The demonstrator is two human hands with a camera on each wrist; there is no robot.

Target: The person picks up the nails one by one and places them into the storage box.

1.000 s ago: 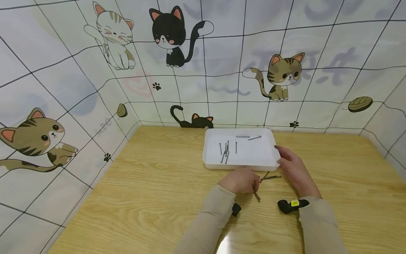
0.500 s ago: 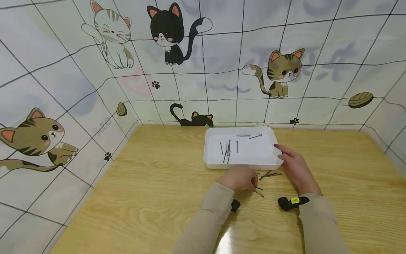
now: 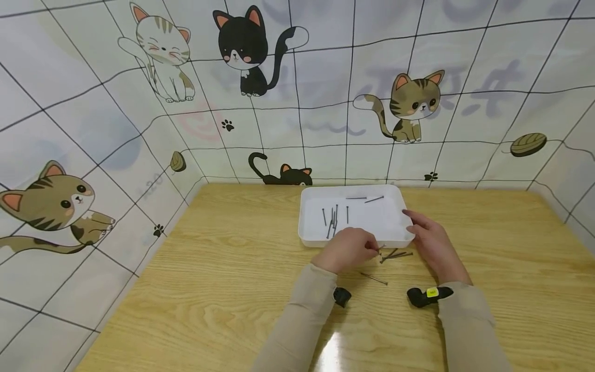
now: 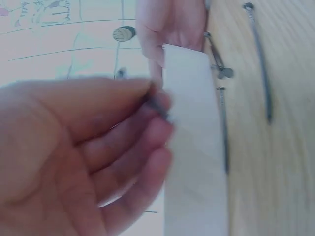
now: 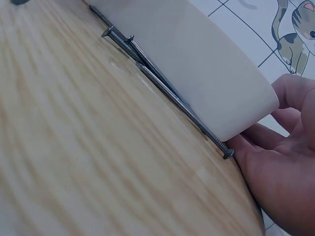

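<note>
Gridded, cat-printed walls [image 3: 323,93] edge a wood-grain table [image 3: 218,268].

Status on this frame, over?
Left hand pinching blurred nail, near side of tray. Right hand holding tray's right end. Loose nails on table. Nothing visibly blocking.

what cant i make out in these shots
Held nail: left wrist view, blurred, mostly covered by the left hand.
Inside of the tray: left wrist view, only its outer side shows.
Exact count of nails in the tray: head view, bunched, some perhaps behind that hand.
Dark thing at top left: right wrist view, cut off by the edge.
</note>
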